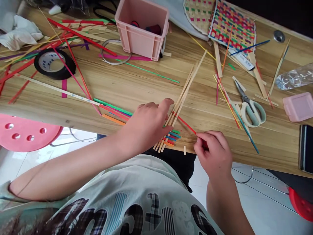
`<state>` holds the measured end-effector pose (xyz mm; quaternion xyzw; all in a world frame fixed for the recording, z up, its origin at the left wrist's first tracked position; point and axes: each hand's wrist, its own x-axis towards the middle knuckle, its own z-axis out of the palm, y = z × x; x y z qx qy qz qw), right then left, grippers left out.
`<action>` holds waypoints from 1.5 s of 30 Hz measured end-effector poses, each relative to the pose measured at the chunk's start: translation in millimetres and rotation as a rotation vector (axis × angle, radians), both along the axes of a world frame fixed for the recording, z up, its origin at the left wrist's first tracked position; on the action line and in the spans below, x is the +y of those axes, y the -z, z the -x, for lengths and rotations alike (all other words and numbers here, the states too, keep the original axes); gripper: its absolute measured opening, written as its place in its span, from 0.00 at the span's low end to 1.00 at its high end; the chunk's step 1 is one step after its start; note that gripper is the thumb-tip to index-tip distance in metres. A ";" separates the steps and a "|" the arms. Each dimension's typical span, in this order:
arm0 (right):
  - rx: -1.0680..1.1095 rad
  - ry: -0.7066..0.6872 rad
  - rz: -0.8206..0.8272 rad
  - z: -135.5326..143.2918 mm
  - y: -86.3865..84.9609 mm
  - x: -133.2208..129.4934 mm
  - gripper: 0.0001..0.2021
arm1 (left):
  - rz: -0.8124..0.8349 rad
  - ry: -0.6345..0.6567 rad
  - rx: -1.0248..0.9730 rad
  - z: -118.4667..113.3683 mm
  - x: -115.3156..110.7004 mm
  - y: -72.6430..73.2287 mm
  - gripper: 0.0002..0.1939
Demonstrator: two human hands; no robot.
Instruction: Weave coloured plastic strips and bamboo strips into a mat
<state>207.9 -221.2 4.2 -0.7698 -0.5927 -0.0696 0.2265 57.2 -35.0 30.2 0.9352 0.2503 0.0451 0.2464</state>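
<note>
My left hand rests over a small open weave near the table's front edge, thumb and forefinger spread across the pale strips and pressing them. Green, blue, red and orange crosswise strips show past my thumb, and their longer ends come out left of my hand. Between thumb and fingers, my right hand pinches the end of a red strip. That strip slants up leftward to the pale strips; its other end is hidden by them and my left hand.
Black tape and many loose coloured strips lie at left. A pink bin stands at the back beside a metal ring. Scissors, a woven mat, a clear bottle, a pink lid and a phone are at right.
</note>
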 end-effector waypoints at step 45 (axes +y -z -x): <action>0.539 -0.393 -0.165 -41.1 -193.9 149.7 0.09 | 0.255 0.137 -0.740 -44.8 83.0 -180.4 0.09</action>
